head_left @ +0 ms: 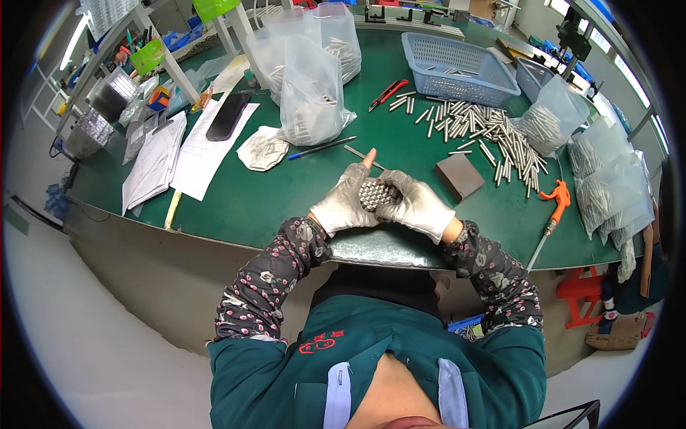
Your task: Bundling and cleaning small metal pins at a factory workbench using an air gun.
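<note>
Both hands wear whitish work gloves and meet over the green tabletop near its front edge. Between them is a bundle of metal pins (374,194), seen end-on, with the round ends packed side by side. My left hand (344,201) is closed around the bundle's left side, its bare thumb tip pointing up and away. On the other side my right hand (416,205) wraps the bundle with curled fingers. A thin metal strip (363,156) lies just beyond the hands. To the right of my right hand sits a brown-grey rectangular block (459,178).
Loose metal pins (493,132) spread across the right, before a blue plastic basket (457,75). Bags of pins (311,107) stand behind; more bags (607,179) line the right edge. An orange air gun (559,200), red cutter (388,95), pen (321,147), phone (229,116) and papers (204,154) lie around.
</note>
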The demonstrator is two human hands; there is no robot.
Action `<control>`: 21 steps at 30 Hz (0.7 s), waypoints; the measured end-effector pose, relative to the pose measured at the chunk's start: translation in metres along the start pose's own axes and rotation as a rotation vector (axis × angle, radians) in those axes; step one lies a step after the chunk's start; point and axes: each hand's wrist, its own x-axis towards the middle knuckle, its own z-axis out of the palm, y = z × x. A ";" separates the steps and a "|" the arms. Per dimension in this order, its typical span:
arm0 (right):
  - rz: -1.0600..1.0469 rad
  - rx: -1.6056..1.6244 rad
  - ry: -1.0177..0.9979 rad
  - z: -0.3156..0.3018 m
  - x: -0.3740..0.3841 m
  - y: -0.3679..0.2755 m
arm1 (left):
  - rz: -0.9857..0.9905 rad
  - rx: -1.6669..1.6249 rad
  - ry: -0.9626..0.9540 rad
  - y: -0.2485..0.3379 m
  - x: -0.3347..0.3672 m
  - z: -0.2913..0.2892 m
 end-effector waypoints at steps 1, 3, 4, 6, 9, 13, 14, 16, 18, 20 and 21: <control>-0.016 -0.086 0.007 0.001 0.000 -0.001 | 0.021 -0.074 0.007 -0.002 0.000 0.001; -0.043 -0.031 0.021 0.002 -0.001 0.008 | 0.050 -0.078 0.004 0.009 0.001 0.003; -0.073 0.023 0.032 0.002 -0.002 0.012 | 0.077 -0.080 0.004 0.012 0.002 0.003; 0.000 -0.011 -0.013 -0.002 -0.003 -0.002 | 0.081 -0.075 0.019 0.006 0.003 0.004; 0.083 -0.083 -0.051 -0.009 -0.004 -0.012 | 0.065 -0.092 0.023 0.007 0.003 0.004; -0.022 -0.279 0.154 -0.015 -0.004 -0.024 | -0.017 -0.090 -0.035 0.017 0.004 0.001; -0.150 -0.357 0.223 -0.013 -0.001 -0.027 | -0.018 -0.089 -0.032 0.015 0.003 0.002; -0.301 -0.524 0.192 -0.011 0.003 -0.040 | 0.049 -0.185 0.077 0.009 0.001 0.006; -0.435 -0.756 0.122 -0.006 0.011 -0.047 | 0.232 0.094 0.024 0.004 0.007 0.000; -0.436 -0.816 0.050 -0.005 0.018 -0.048 | 0.415 0.375 -0.033 0.006 0.010 0.000; -0.436 -0.876 -0.021 -0.006 0.021 -0.047 | 0.310 0.054 0.017 0.011 0.009 0.005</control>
